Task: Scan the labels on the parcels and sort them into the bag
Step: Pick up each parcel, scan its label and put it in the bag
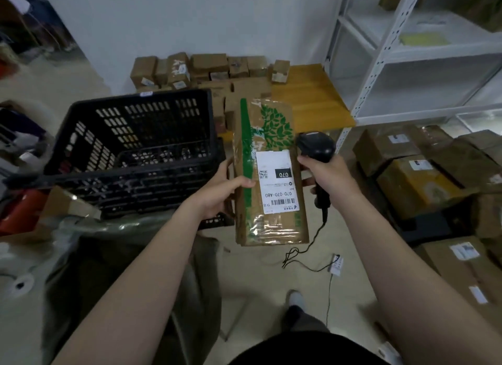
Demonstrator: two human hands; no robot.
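Observation:
A long brown parcel (pixel 267 131) with a green tree print and a white label (pixel 276 182) is held up in the middle of the view. My left hand (pixel 221 189) grips its left edge, thumb on the front face. My right hand (pixel 327 174) grips a black barcode scanner (pixel 316 147) just right of the parcel, its head level with the top of the label. The scanner's cable (pixel 312 242) hangs down to the floor. A dark olive bag (pixel 108 269) lies open at the lower left.
Black plastic crates (pixel 130 147) stand stacked to the left. Several brown boxes (pixel 206 68) sit against the far wall beside a yellow board (pixel 309 98). More parcels (pixel 423 174) pile up at the right under white metal shelving (pixel 407 52).

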